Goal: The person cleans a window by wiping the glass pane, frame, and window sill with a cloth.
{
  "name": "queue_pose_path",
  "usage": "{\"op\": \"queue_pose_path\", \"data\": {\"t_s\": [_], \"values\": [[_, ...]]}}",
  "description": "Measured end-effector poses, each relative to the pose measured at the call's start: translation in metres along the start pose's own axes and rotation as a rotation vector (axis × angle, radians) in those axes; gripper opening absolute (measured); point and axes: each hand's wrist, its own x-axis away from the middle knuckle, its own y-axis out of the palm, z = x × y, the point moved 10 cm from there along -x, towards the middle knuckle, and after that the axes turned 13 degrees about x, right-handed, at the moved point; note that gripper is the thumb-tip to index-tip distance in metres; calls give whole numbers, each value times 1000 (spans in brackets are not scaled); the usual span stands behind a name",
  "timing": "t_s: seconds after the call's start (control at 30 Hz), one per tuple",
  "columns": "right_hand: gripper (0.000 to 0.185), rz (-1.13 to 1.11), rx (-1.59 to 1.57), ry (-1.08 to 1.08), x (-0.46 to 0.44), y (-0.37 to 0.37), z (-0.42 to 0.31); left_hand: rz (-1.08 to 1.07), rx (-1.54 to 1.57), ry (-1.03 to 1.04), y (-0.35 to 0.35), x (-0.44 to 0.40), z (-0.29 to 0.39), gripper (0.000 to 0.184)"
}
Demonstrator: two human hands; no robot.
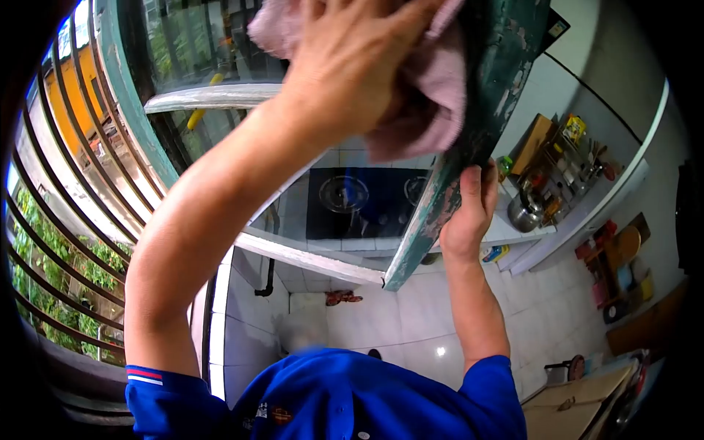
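A green window sash (422, 242) with flaking paint and pale crossbars stands tilted across the upper middle of the view. My left hand (348, 66) is laid over a pink cloth (429, 110), bunched against the upper part of the sash near its right-hand upright. Some of its fingertips lie beyond the top edge of the view. Lower down, my right hand (469, 216) grips the outer edge of that upright, thumb up and the other fingers partly hidden. Through the lower glass pane, a black stove top (352, 202) shows.
Metal window bars (70, 253) run along the left, with plants outside. A counter at right holds a kettle (525, 213) and kitchen items. Below is a tiled floor (411, 315); a cardboard box (579, 403) and a small rack (612, 268) stand at the right.
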Motion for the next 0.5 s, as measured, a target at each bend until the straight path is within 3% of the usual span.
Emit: {"op": "queue_pose_path", "data": {"t_s": [0.07, 0.1, 0.23, 0.4, 0.47, 0.5], "values": [[35, 34, 7, 7, 0, 0, -2, -24, -62, -42, -10, 6, -18, 105], [48, 26, -22, 27, 1, 2, -2, -20, -55, -61, -17, 8, -21, 107], [47, 44, -9, 17, 2, 1, -6, -54, -18, -109, -15, 2, -19, 113], [41, 91, 35, 5, 4, 0, -8, 103, 47, 17, -1, -11, 18, 88], [39, 120, 18, 76, 6, -2, -3, 118, 133, 48, -2, -5, 13, 83], [37, 119, 29, 91, 7, -2, -2, 113, 22, 57, -3, 1, 12, 84]]}}
